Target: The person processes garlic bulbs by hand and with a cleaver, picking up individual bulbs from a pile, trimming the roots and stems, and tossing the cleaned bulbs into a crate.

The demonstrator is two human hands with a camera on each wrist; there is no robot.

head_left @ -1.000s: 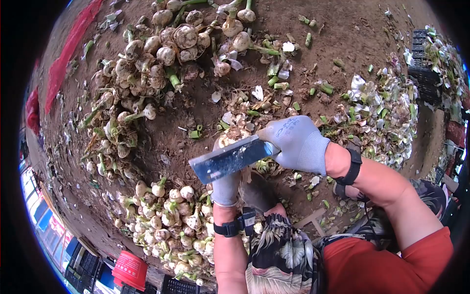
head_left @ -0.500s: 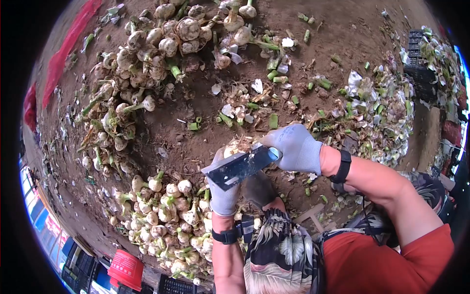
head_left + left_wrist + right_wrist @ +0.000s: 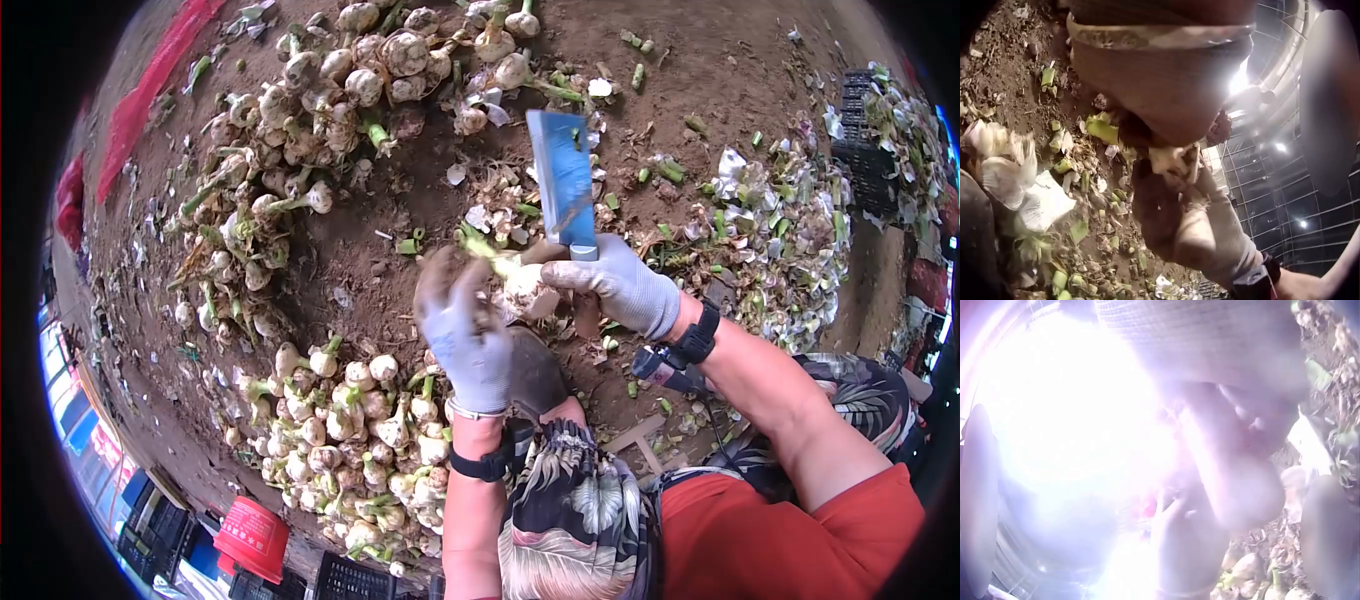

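Note:
My gloved right hand (image 3: pixel 628 292) grips a cleaver (image 3: pixel 565 180), its broad blade pointing up and away from me. The same hand's thumb lies against a garlic bulb (image 3: pixel 528 293), whose green stem (image 3: pixel 482 248) slants up to the left. At the bulb's left side is my gloved left hand (image 3: pixel 466 335), blurred, with bent fingers spread near the stem. In the left wrist view that hand (image 3: pixel 1147 81) covers part of the bulb (image 3: pixel 1172 161); I cannot tell whether its fingers pinch it. Glare washes out much of the right wrist view.
Untrimmed garlic (image 3: pixel 300 120) is heaped at the far left. A pile of trimmed bulbs (image 3: pixel 350 450) lies near my left forearm. Peelings and stem pieces (image 3: pixel 780 230) cover the ground at right, beside a black crate (image 3: pixel 865 175). A red bucket (image 3: pixel 252 538) stands at lower left.
The cleaver has swung from lying across the left hand to pointing upward. My left hand has shifted its fingers to the bulb's left side, and the green stem now shows.

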